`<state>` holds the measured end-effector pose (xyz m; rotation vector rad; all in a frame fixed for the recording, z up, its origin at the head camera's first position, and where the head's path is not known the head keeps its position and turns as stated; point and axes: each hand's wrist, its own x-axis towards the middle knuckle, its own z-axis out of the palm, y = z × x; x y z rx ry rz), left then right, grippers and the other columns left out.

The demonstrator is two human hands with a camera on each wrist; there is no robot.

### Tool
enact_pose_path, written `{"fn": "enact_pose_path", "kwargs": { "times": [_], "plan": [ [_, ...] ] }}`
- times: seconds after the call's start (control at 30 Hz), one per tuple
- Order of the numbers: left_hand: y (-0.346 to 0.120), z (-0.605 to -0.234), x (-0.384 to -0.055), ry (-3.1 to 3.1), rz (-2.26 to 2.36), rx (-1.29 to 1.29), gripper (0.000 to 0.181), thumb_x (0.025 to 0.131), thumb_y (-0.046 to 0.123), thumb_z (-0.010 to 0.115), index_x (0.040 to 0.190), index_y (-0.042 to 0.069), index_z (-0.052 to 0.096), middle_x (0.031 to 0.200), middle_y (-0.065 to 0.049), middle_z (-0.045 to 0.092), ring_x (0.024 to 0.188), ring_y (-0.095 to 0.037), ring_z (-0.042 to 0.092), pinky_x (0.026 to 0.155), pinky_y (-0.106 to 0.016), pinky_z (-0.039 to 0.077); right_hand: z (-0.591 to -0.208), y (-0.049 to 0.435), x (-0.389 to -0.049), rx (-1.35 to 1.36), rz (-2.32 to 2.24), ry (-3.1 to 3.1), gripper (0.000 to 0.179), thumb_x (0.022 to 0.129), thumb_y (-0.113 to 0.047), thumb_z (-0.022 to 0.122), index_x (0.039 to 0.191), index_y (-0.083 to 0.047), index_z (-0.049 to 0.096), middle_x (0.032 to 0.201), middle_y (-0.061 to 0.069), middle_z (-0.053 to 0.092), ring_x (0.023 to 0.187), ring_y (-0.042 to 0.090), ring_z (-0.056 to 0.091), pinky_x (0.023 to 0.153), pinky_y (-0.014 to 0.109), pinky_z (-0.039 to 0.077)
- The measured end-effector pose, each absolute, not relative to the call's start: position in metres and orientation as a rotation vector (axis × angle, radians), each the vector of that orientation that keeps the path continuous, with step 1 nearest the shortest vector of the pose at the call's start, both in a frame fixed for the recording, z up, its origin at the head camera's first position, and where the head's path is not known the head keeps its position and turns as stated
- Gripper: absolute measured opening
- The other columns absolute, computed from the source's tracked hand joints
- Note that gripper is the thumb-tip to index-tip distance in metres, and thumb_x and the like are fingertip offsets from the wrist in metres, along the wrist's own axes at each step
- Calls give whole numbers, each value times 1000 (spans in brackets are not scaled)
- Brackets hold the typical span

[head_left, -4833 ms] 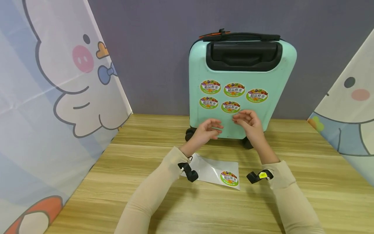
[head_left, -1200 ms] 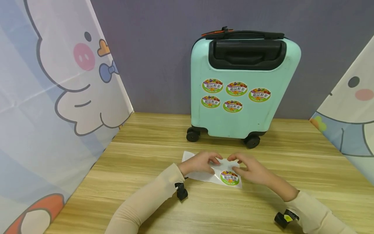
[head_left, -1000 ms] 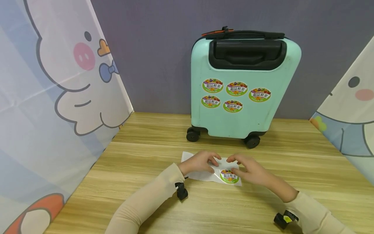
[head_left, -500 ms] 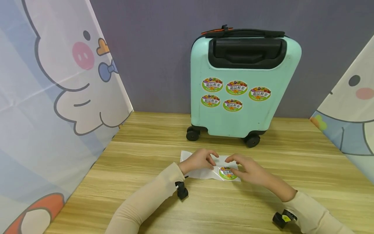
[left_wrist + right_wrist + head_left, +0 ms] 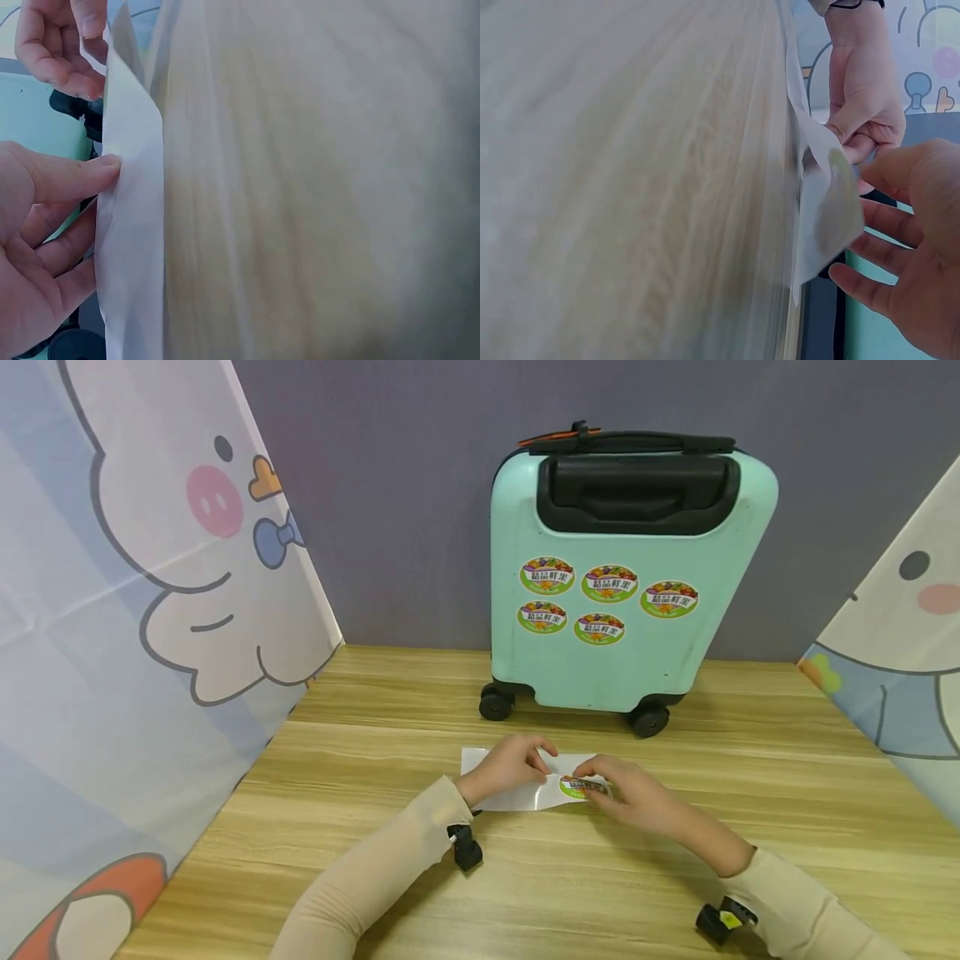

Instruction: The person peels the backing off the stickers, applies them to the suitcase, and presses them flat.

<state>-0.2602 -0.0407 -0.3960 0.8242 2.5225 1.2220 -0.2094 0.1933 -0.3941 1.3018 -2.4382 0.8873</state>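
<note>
A white, glossy sticker sheet (image 5: 517, 797) lies over the wooden table with its lower part lifted and bent. One oval fruit sticker (image 5: 573, 787) is on its right end. My left hand (image 5: 508, 766) holds the sheet; in the left wrist view its thumb (image 5: 101, 169) presses the near side while other fingers are behind. At the sticker, my right hand (image 5: 637, 795) has index finger and thumb spread apart, partly covering it. In the right wrist view the right thumb (image 5: 892, 169) is close to the sticker's edge; whether it touches is unclear.
A mint-green suitcase (image 5: 622, 668) stands upright behind the hands on black wheels (image 5: 649, 718). Several matching oval stickers, such as the upper-left sticker (image 5: 547, 576), are on its front. Cartoon-printed cloths hang at both sides, and a grey wall (image 5: 390, 510) is behind.
Both hands have come down from the suitcase to the sheet. Since then the sheet's lower edge has lifted and bent away, and the right fingers have moved slightly left over the sticker.
</note>
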Motion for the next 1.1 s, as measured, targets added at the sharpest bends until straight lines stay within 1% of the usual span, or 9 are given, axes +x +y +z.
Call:
{"fn": "enact_pose_path", "kwargs": {
  "times": [0.17,0.27,0.4,0.63,0.83,1.1],
  "plan": [
    [-41,-394,-260,2568,1265,860,31,85,-3,75,115,4,69,80,-1,73,74,-8,66,74,-25,51,-395,190,-210,1298,894,-2401,25,86,14,67,102,-6,66,97,2,68,79,7,57,62,25,49],
    [-41,-392,-259,2589,1274,875,29,85,-2,76,114,4,69,81,-2,74,76,-9,66,74,-25,51,-394,189,-210,1262,905,-2427,23,87,11,68,100,-7,66,96,1,68,81,8,61,64,26,52],
    [-39,-389,-259,2589,1299,888,28,85,-1,76,112,3,69,83,-3,74,76,-10,66,71,-25,51,-391,189,-210,1189,933,-2505,18,88,4,71,101,-7,67,97,2,68,83,13,64,66,28,56],
    [-37,-385,-258,2571,1368,927,28,84,-3,76,111,2,69,85,-7,74,75,-9,67,67,-22,51,-388,188,-209,1030,921,-2615,20,86,-3,76,105,-8,69,98,-1,68,82,13,62,66,28,54],
    [-37,-383,-258,2511,1451,927,29,83,-8,75,111,-4,67,85,-12,74,75,-10,69,67,-20,51,-388,185,-210,951,914,-2620,25,83,-3,79,105,-7,68,97,-1,68,83,14,60,64,28,51],
    [-38,-380,-260,2415,1496,873,31,81,-11,76,110,-6,66,82,-14,74,73,-11,69,64,-18,49,-387,183,-210,925,926,-2614,30,80,0,81,107,-3,69,101,3,69,90,22,63,68,30,53]
  ]
}}
